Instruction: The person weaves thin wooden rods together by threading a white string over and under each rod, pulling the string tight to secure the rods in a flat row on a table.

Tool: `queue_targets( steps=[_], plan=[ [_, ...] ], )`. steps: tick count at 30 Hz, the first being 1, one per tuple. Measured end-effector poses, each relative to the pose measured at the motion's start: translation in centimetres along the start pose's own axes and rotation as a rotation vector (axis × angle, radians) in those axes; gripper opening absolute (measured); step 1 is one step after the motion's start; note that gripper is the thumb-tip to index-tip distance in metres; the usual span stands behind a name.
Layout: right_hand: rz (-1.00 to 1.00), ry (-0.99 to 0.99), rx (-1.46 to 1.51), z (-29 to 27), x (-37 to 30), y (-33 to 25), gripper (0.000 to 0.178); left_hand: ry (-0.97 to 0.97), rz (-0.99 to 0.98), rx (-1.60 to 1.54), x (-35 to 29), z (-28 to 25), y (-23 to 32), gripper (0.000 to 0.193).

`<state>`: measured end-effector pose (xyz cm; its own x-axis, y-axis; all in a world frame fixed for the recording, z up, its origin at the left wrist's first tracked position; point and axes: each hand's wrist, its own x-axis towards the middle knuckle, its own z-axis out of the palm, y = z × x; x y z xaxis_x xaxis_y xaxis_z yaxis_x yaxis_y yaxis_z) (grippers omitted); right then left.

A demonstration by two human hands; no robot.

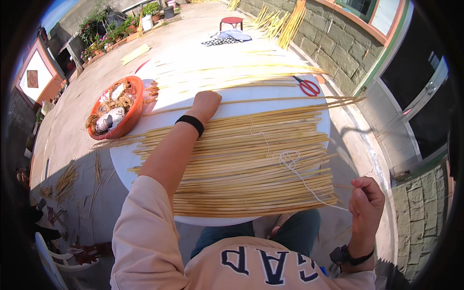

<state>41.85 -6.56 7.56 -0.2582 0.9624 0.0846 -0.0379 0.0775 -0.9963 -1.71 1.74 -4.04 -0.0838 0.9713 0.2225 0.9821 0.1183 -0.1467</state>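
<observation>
Our left hand (207, 105), with a black fabric band (193, 123) at the wrist, is over the white round table (263, 93), just beyond the flat row of pale yellow straw stalks (241, 164). Its fingers are turned under and hidden; we can't tell if they grip anything. Our right hand (366, 200) is off the table's right side, thumb and forefinger pinching a thin tan strand (344, 186) beside the row's ends. We have a loose white string (313, 190) across the stalks, trailing rightward. Red-handled scissors (304, 85) lie far right; orange plastic basin (131, 115) at left.
</observation>
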Motion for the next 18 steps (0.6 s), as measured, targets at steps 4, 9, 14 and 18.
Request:
queue_targets(
  steps=[4,9,14,18],
  plan=[
    [0.039,0.021,0.02,0.0,-0.4,-0.1,0.022,-0.004,0.004,0.049,0.0,0.1,0.3,0.012],
    [0.095,-0.011,0.036,0.1,-0.5,-0.3,0.019,0.032,-0.02,0.041,-0.4,0.2,-0.1,0.011],
    [0.097,-0.017,0.078,0.3,-0.6,-0.2,0.017,0.061,-0.037,-0.007,-0.5,0.1,-0.3,0.01],
    [0.079,-0.028,0.026,-0.1,-0.8,0.0,0.015,0.194,-0.042,-0.102,-0.1,-1.9,-0.2,0.008]
  ],
)
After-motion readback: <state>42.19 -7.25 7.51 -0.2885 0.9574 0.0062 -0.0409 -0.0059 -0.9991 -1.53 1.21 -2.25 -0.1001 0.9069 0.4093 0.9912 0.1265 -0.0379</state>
